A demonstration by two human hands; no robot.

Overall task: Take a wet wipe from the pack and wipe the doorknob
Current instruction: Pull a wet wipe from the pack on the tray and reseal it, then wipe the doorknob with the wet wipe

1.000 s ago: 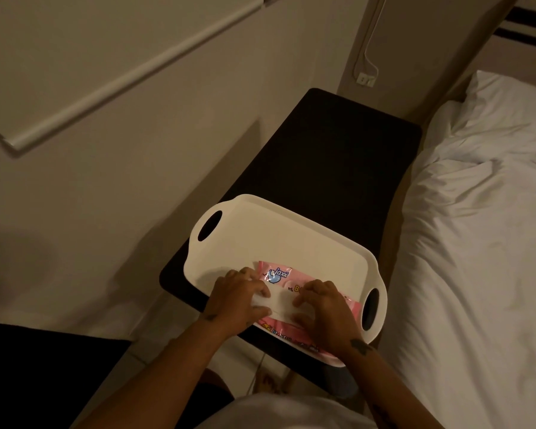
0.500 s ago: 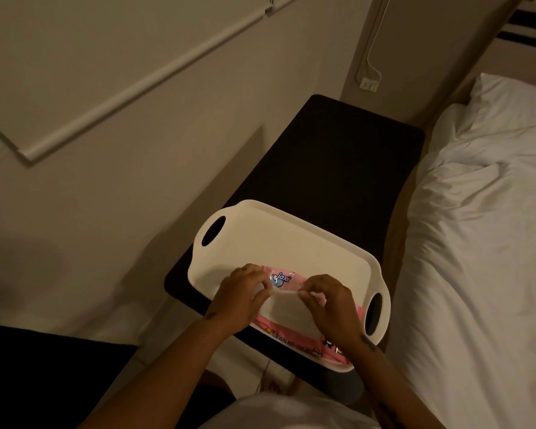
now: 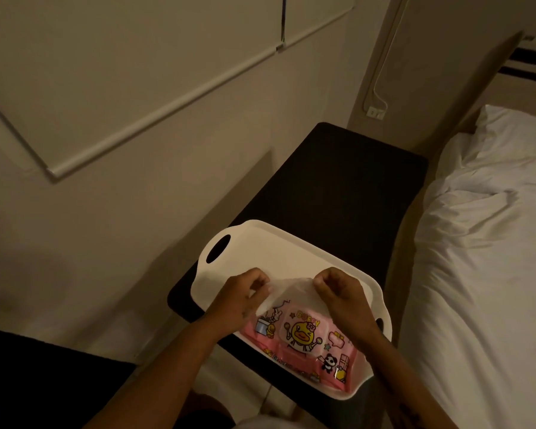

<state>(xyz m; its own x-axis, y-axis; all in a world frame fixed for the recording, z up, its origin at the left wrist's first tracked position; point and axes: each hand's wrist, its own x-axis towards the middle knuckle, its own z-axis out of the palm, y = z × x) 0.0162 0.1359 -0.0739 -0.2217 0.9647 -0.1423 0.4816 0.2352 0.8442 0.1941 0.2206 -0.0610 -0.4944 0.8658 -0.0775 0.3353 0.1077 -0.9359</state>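
Observation:
A pink pack of wet wipes (image 3: 304, 339) with cartoon pictures lies flat in a white handled tray (image 3: 260, 243) on a dark bedside table. Above the pack, a white wet wipe (image 3: 291, 289) is stretched between my two hands. My left hand (image 3: 242, 298) pinches its left edge and my right hand (image 3: 338, 292) pinches its right edge. The wipe hangs over the far part of the pack. No doorknob is in view.
The dark table (image 3: 338, 187) runs along a beige wall. A bed with a white duvet (image 3: 483, 274) and pillow stands close on the right. A wall socket with a cable (image 3: 375, 112) is behind the table. A dark surface (image 3: 44, 382) fills the lower left.
My hands were pressed on the pack a second ago. They have since lifted and moved apart, drawing a wipe out and spreading it between them. The pack's front is now uncovered.

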